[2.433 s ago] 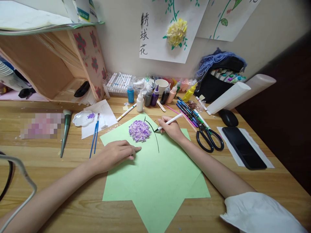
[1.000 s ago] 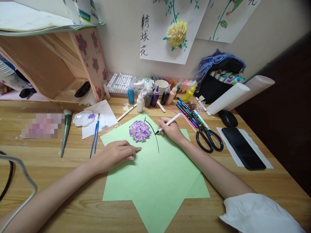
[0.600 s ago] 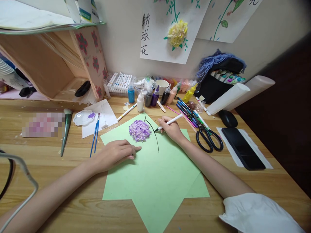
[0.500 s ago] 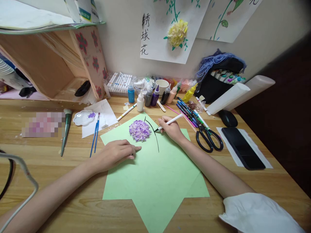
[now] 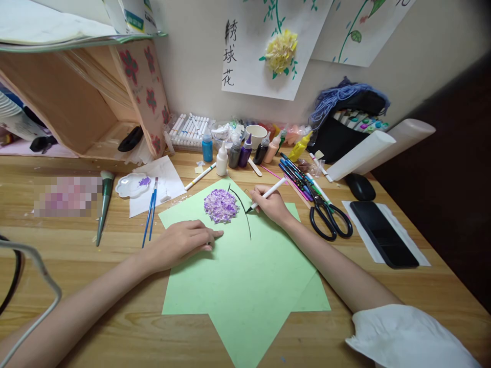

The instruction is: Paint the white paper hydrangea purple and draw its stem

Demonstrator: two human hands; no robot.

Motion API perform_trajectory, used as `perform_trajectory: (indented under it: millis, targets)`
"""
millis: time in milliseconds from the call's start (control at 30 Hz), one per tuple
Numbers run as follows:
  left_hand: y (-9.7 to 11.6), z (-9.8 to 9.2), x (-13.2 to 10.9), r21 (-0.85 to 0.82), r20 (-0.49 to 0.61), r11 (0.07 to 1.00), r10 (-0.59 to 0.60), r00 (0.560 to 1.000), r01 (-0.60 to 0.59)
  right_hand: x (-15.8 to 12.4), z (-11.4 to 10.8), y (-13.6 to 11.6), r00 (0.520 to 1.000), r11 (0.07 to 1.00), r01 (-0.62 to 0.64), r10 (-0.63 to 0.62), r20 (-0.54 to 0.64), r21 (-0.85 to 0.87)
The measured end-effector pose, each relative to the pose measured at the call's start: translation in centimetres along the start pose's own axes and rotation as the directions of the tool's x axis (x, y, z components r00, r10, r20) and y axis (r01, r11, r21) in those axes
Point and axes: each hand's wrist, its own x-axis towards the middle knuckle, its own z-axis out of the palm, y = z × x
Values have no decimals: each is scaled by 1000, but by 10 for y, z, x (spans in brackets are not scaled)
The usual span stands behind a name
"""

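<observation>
A light green star-shaped sheet of paper (image 5: pixel 245 281) lies on the wooden desk. On its upper part sits a round purple and white flower (image 5: pixel 221 206) of small bits. Right of the flower runs a curved black line (image 5: pixel 249 227). My right hand (image 5: pixel 269 203) grips a white marker (image 5: pixel 274 189), its black tip touching the paper at the line. My left hand (image 5: pixel 187 243) rests on the sheet's left side, index finger stretched out below the flower, the other fingers loosely bent with nothing in them.
Right of the sheet lie black-handled scissors (image 5: pixel 330 220), several pens (image 5: pixel 295 176) and a phone (image 5: pixel 383 232). Paint bottles (image 5: pixel 245 151) stand along the back. At left are two blue paintbrushes (image 5: pixel 150 214), a white palette (image 5: pixel 132 185) and a thick green brush (image 5: pixel 103 207).
The marker's tip has moved slightly down along the black line, thickening it. My left hand has stayed in place.
</observation>
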Motion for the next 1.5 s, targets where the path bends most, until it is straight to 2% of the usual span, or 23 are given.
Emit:
perform_trajectory:
  millis: [633,933,1033,1100,1167,1233,1267,1367,1500]
  targets:
    - [0,0,0,-19,4,1000,-12,1000,12,-3,0,-2,998,1000,22,-23,64,4]
    - [-1,-2,0,-21,-25,1000,13,1000,-14,-1,-2,-3,998,997,-9,5,56,77]
    - [14,-2,0,-100,-22,991,84,996,-86,2,-3,-2,1000,992,-25,24,11,124]
    - [32,2,0,-171,12,973,162,987,-157,5,-2,-2,1000,989,-29,28,9,142]
    - [51,11,-2,-176,40,955,251,967,-241,9,0,-2,999,988,-30,27,23,152]
    - [68,24,-4,-118,30,930,353,935,-347,15,3,-4,999,987,-27,22,33,158]
    - [73,30,-5,-34,28,920,392,919,-391,18,3,-5,999,987,-23,18,34,160]
    - [82,44,-7,166,-22,902,408,913,-399,23,1,-13,1000,987,-9,4,31,159]
    - [83,53,1,239,-36,903,375,926,-356,10,-14,-22,998,992,9,-16,56,125]
